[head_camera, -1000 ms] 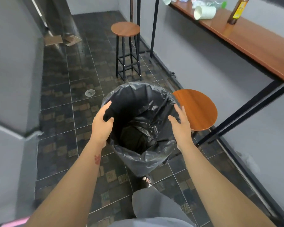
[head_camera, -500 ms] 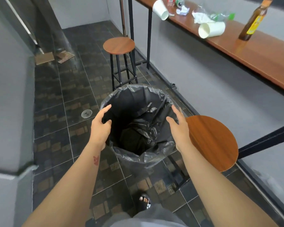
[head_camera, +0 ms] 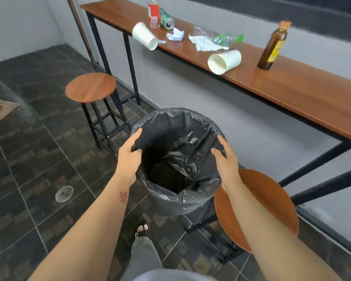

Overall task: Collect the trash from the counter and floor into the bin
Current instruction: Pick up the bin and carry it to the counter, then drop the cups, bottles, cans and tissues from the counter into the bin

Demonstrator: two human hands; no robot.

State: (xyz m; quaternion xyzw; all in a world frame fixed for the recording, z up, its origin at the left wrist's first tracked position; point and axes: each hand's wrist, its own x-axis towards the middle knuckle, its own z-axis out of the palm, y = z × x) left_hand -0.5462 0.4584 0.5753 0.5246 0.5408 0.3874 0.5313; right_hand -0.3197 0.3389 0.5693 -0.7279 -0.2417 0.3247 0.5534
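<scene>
Since the earlier frames both hands have closed on the rim of the round bin lined with a black plastic bag [head_camera: 180, 126], and the long brown wooden counter [head_camera: 302, 94] now takes more of my view.

Nearest to me I see a grey trouser leg [head_camera: 144, 254] and a foot in a black sandal [head_camera: 143, 230] on the dark tiled floor [head_camera: 39, 159]. The left hand [head_camera: 130, 157] holds the left side of the rim, thumb inside and fingers outside along the bag. The right hand [head_camera: 226, 159] holds the right side in the same way. The bin is between the two hands; whether it stands on the floor I cannot tell.

Just beside it on the right is a round wooden stool seat [head_camera: 261, 203], partly under the right forearm. A round grey floor drain [head_camera: 64, 193] lies to the left. Farther away, a second round wooden stool on black metal legs [head_camera: 90, 91] stands near the counter's leg.

On the counter a white paper cup [head_camera: 224, 61] lies on its side near an upright brown bottle with a yellow label [head_camera: 272, 47]. Behind them are:
- a crumpled white paper [head_camera: 205, 44]
- a crushed clear plastic bottle with a green cap [head_camera: 227, 38]
- a small paper ball [head_camera: 175, 35]
- another white paper cup [head_camera: 145, 38], which hangs over the front edge
- a green can on its side [head_camera: 166, 21]
- a clear bottle with a red label [head_camera: 153, 12]

Far left on the floor lie flat cardboard pieces [head_camera: 2, 110].
</scene>
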